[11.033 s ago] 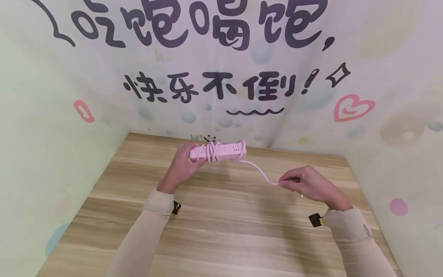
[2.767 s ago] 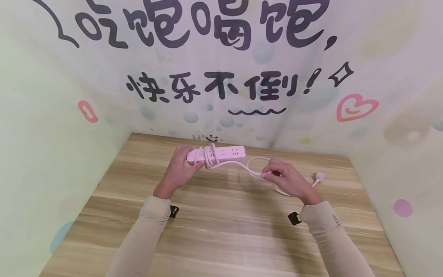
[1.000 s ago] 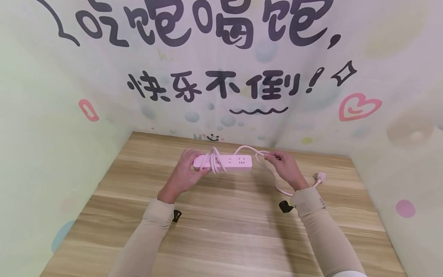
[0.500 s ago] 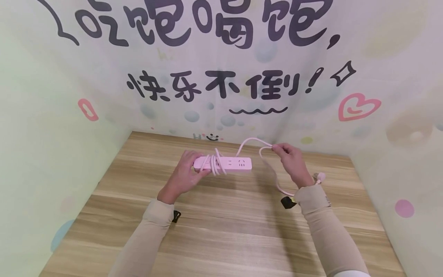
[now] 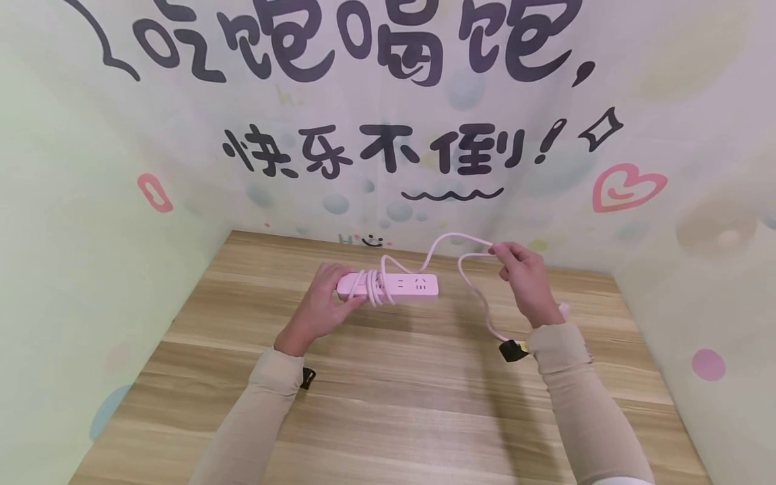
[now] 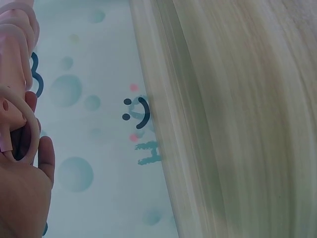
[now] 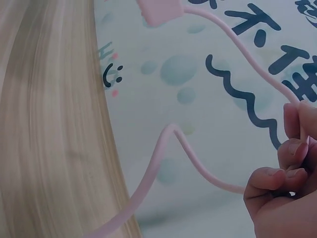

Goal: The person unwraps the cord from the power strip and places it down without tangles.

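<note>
My left hand [image 5: 321, 300] grips the left end of a pink power strip [image 5: 418, 285], held sockets up above the table. Several turns of its pink cord [image 5: 453, 235] wrap the strip's left half. From there the cord arches up to my right hand [image 5: 527, 279], whose thumb and fingers pinch it at the right. Past the fingers it bends back and hangs down to the table. The plug [image 5: 565, 310] shows only partly behind the right wrist. In the left wrist view, cord loops [image 6: 22, 47] circle the strip close to the fingers.
A wood-grain table [image 5: 388, 404] lies below both hands. Behind it stands a printed backdrop [image 5: 339, 202] with dark lettering, with pale walls at both sides. A black wrist camera [image 5: 512, 350] sits under the right cuff, another [image 5: 308, 378] by the left cuff.
Since the earliest frame, the cord loop at the strip's right end has come off and the plug lies on the table. Lately my right hand has moved right and up, drawing out cord.
</note>
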Available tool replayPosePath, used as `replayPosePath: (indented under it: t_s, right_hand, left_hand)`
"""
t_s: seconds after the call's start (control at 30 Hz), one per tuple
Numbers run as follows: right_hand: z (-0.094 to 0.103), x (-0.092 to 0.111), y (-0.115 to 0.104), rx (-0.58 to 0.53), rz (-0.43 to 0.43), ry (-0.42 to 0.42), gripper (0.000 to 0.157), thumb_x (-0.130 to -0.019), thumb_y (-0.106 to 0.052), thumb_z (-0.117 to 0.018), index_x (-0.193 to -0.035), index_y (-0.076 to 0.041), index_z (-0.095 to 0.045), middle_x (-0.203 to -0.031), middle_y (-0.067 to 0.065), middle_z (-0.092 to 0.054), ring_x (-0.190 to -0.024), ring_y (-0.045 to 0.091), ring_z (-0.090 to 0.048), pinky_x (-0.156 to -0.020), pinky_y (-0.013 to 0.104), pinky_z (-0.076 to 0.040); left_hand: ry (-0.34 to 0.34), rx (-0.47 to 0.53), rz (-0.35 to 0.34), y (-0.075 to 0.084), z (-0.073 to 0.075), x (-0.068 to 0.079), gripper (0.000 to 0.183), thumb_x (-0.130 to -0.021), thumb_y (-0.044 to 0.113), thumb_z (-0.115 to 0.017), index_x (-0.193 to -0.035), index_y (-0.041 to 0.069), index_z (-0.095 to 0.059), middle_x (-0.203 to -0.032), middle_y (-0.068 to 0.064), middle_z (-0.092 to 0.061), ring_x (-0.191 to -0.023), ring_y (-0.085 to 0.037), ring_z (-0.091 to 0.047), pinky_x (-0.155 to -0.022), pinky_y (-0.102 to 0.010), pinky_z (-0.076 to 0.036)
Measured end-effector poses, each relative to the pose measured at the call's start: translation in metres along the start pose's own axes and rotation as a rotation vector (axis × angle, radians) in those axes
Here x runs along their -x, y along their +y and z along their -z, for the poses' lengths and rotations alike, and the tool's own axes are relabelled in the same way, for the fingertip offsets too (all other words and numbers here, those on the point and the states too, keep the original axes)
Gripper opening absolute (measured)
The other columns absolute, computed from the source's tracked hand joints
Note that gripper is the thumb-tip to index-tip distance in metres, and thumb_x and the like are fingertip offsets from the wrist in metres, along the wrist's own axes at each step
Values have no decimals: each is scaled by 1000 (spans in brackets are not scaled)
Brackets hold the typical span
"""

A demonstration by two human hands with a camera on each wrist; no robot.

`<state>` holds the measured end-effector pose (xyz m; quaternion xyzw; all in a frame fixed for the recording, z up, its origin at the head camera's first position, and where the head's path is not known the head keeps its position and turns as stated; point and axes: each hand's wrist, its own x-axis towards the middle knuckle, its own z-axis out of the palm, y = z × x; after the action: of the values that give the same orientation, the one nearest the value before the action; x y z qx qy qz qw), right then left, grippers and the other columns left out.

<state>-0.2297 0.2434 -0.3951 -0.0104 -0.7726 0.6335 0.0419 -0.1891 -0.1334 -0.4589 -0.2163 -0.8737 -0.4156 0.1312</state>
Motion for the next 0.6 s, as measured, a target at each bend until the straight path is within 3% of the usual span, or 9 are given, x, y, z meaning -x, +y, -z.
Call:
replayPosePath:
  t_s: [0.4,0.6]
  right_hand:
    - [12,9,-14,-176,45,-17,24,-100,-34,-64,-97,-11,-69,-80,-5,-43,-64,11,-37,-61,21,-34]
    - [23,20,-16,-251,76,-90,23,-101,-30,-62,-96,-7,-67,-83,-3,-42,-68,14,-35,-62,24,-31]
  left_hand:
    - [4,-6,48,-5,3,1,46,-90,25,-78,-128,7,-61,-124,-9,-65,-118,-25,-48,-95,-44,-47]
    - [-1,-8,107,-8,6,2,46,-90,26,-78,-129,7,-61,-120,-6,-63,-114,-22,-46,-90,-40,-45]
